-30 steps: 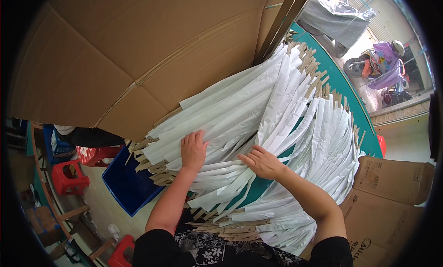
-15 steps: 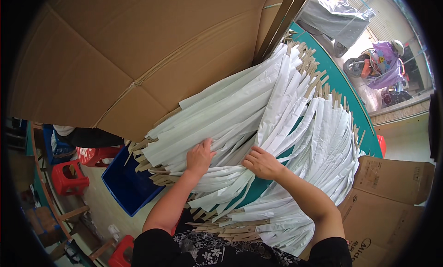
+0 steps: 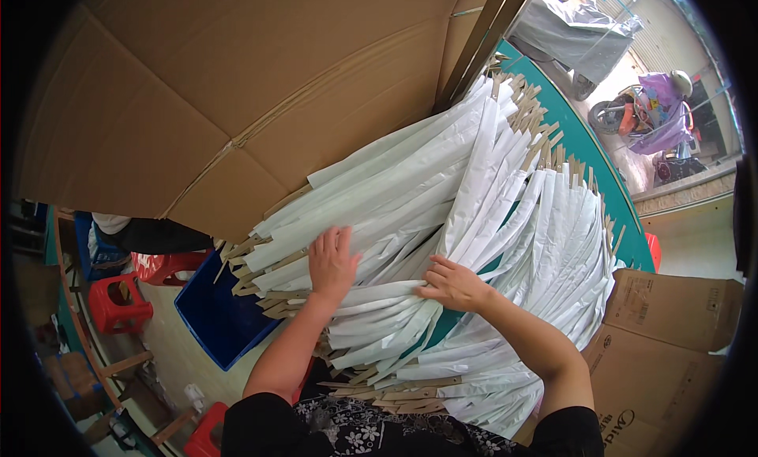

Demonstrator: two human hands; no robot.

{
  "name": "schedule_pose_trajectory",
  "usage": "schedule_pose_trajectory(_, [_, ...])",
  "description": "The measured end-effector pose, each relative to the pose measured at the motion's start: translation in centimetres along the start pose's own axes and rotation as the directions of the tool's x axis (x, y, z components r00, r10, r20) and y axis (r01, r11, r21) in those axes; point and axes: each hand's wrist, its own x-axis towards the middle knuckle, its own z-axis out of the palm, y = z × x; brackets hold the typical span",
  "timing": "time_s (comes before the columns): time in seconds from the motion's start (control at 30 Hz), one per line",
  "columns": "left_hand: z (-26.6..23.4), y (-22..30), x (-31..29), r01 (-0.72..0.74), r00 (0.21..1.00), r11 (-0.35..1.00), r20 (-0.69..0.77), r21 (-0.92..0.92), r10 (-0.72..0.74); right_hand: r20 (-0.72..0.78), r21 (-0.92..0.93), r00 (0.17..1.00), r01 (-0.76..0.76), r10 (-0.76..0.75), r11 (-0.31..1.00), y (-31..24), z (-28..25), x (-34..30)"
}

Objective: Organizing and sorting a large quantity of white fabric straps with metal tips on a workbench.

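Observation:
A large heap of long white strips [image 3: 379,190] with tan, flat stick-like ends lies on the green table [image 3: 586,113]. The material of the strips, paper or thin cloth, I cannot tell. My left hand [image 3: 332,261] rests flat on the strips at the left of the heap, fingers stretched out. My right hand [image 3: 452,285] is near the heap's middle, its thumb and fingers closed on a white strip [image 3: 387,289] that runs leftward beneath my left hand. More strips lie fanned to the right and close to my body.
A big cardboard sheet [image 3: 237,78] stands along the far left side. A blue bin [image 3: 209,307] is below the table's left edge, near red stools [image 3: 118,303]. At the right stands an open cardboard box [image 3: 663,338]. A scooter [image 3: 643,113] is outside, beyond the far right edge.
My left hand has moved slightly up and left, its fingers now straighter and spread over the strips. My right hand has barely shifted.

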Motion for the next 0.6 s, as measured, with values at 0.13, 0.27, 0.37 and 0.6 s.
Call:
schedule_pose_trajectory(0.13, [0.3, -1.2, -1.2, -0.147, 0.976, 0.989, 0.163, 0.014, 0.143, -0.005, 0.052, 0.993, -0.12, 0.121, 0.991, -0.6, -0.3, 0.9])
schedule_pose_trajectory(0.27, [-0.7, 2.3, -2.3, -0.272, 0.883, 0.926, 0.314, -0.262, 0.348, -0.12, 0.052, 0.976, -0.179, 0.184, 0.983, -0.7, 0.4, 1.3])
schedule_pose_trajectory(0.37, [0.1, 2.4, -2.6, 0.139, 0.806, 0.751, 0.514, -0.646, 0.293, -0.037, 0.101, 0.984, -0.17, 0.174, 0.98, -0.9, 0.5, 0.9])
schedule_pose_trajectory(0.6, [2.4, 0.5, 2.4, -0.123, 0.984, 0.992, 0.132, 0.011, 0.121, 0.01, 0.106, 0.955, -0.295, 0.295, 0.95, -2.4, -0.4, -0.3])
